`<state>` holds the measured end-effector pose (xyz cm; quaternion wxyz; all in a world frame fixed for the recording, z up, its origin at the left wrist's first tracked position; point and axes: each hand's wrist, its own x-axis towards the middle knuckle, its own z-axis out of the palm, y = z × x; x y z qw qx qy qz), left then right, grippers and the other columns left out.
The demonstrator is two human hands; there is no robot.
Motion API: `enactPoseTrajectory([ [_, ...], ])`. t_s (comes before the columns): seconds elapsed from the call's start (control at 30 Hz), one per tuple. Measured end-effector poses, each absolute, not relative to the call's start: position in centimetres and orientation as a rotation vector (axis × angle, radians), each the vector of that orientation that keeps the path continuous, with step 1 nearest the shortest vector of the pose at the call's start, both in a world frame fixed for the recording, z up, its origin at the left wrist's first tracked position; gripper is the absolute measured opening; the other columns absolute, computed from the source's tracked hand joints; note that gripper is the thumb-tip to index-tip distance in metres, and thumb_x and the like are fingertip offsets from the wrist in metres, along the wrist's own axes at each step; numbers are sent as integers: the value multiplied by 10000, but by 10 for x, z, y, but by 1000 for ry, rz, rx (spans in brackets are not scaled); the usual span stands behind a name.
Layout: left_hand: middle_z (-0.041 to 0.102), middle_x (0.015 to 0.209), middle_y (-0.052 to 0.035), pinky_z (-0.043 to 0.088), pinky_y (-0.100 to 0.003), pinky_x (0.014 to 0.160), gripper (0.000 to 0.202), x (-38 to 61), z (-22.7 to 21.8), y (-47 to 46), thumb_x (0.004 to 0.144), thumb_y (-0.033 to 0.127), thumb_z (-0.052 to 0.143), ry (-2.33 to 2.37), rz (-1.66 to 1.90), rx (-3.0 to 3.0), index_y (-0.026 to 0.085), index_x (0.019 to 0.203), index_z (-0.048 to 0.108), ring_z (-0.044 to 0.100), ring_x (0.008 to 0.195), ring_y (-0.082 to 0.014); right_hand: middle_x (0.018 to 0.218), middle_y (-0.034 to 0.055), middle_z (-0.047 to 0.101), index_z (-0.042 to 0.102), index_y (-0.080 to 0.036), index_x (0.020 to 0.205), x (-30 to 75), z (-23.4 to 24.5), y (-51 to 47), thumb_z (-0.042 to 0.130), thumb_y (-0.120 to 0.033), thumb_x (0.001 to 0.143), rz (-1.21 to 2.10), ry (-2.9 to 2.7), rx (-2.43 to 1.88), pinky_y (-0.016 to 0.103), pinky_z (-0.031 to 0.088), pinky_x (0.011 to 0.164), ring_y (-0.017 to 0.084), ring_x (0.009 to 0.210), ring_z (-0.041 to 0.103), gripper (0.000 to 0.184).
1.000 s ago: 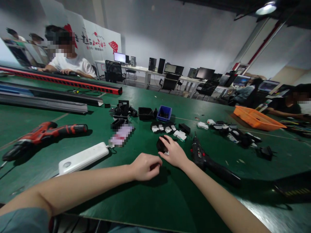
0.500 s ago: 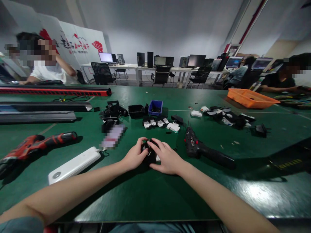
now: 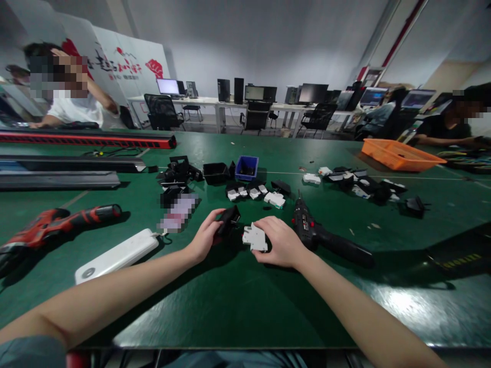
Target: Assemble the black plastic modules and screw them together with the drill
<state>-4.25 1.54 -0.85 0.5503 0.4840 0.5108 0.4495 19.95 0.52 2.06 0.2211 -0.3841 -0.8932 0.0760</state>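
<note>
Currently central: one white plastic module (image 3: 254,237), middle of the frame, off the surface (image 3: 230,312) or barely resting on it; I cannot tell which
Right hand (image 3: 282,243): curled round the module's right side, thumb below, fingers above
Left hand (image 3: 205,237): gripping one black plastic housing (image 3: 229,220) by its left side
Key relation: module just right of the housing and slightly lower in the frame, a narrow gap between; right hand nearer the module, left hand nearer the housing
Axes: housing slants from lower left to upper right; module too blocky to show a clear long axis
Black-and-white pieces: a row above the hands (image 3: 253,193), too crowded to count; another cluster at right (image 3: 360,186), likewise
Power drivers: two; black (image 3: 322,240) right of the right hand, bit pointing up the frame; red-and-black (image 3: 49,224) at left
Containers: three; blue bin (image 3: 245,178) and black bin (image 3: 215,180) upper middle, orange basket (image 3: 404,162) upper right
White oblong device: one (image 3: 118,255), lower left, cable at its upper end
Long bars: three, left edge, one red-and-black (image 3: 84,139)
</note>
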Motion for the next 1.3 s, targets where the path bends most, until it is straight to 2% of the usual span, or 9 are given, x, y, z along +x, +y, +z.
enactPoseTrajectory([
  [0.3, 573, 847, -2, 367, -198, 493, 522, -39, -11, 9, 862, 400, 603, 922, 989, 1398, 220, 1283, 352, 489, 591, -95, 1229, 144, 580, 465, -168, 1275, 192, 10, 2, 681, -423, 758, 131, -2323, -1011, 459, 442, 1005, 299, 1153, 540, 615],
  [0.53, 590, 1060, -91, 458, -331, 805, 670, -44, -13, 4, 845, 348, 665, 714, 881, 1600, 199, 1388, 303, 594, 953, -219, 1270, 155, 572, 364, -175, 1374, 188, 0, 1, 720, -510, 736, 141, -2274, -967, 478, 477, 995, 305, 1169, 558, 804],
  [0.67, 583, 1105, -100, 451, -376, 884, 702, -45, -11, 3, 833, 324, 684, 660, 845, 1554, 225, 1408, 294, 588, 1028, -244, 1344, 178, 498, 296, -181, 1433, 187, 1, -4, 719, -551, 736, 69, -2229, -965, 479, 475, 1016, 316, 1244, 506, 895],
  [0.83, 564, 1230, -120, 454, -411, 914, 757, -41, -11, -2, 814, 380, 692, 584, 818, 1372, 252, 1425, 262, 581, 1071, -257, 1315, 196, 491, 279, -174, 1451, 179, 0, -11, 676, -450, 818, -216, -2222, -760, 474, 479, 1005, 315, 1252, 487, 797],
  [0.97, 522, 1343, -116, 383, -401, 1030, 740, -39, -14, -7, 709, 289, 788, 672, 823, 1316, 216, 1347, 419, 477, 1247, -286, 1268, 178, 532, 388, -155, 1373, 167, 2, -18, 639, -451, 852, -313, -2344, -470, 455, 455, 1030, 294, 1286, 452, 650],
  [1.03, 577, 1273, -115, 426, -368, 973, 678, -39, -12, -6, 703, 271, 779, 718, 809, 1200, 187, 1306, 479, 531, 1178, -273, 1247, 173, 551, 468, -139, 1301, 164, 7, -22, 615, -474, 864, -347, -2395, -348, 436, 447, 1032, 286, 1304, 435, 570],
  [1.1, 646, 1113, -110, 493, -310, 783, 599, -40, -9, -1, 742, 327, 718, 692, 807, 1023, 163, 1280, 512, 624, 965, -236, 1142, 146, 611, 569, -138, 1163, 166, 15, -25, 565, -477, 892, -374, -2465, -287, 387, 480, 964, 261, 1216, 515, 433],
  [1.2, 659, 898, -102, 387, -223, 470, 534, -43, -4, 11, 812, 452, 578, 587, 782, 776, 125, 1234, 550, 581, 586, -149, 835, 75, 661, 633, -158, 880, 174, 25, -29, 485, -440, 926, -342, -2709, -416, 333, 499, 718, 213, 856, 642, 322],
  [1.3, 638, 831, -106, 320, -209, 402, 555, -47, -1, 22, 851, 531, 491, 535, 707, 595, 100, 1192, 574, 521, 504, -129, 722, 59, 666, 633, -158, 780, 183, 28, -28, 501, -380, 902, -233, -2955, -766, 308, 417, 584, 189, 646, 624, 285],
])
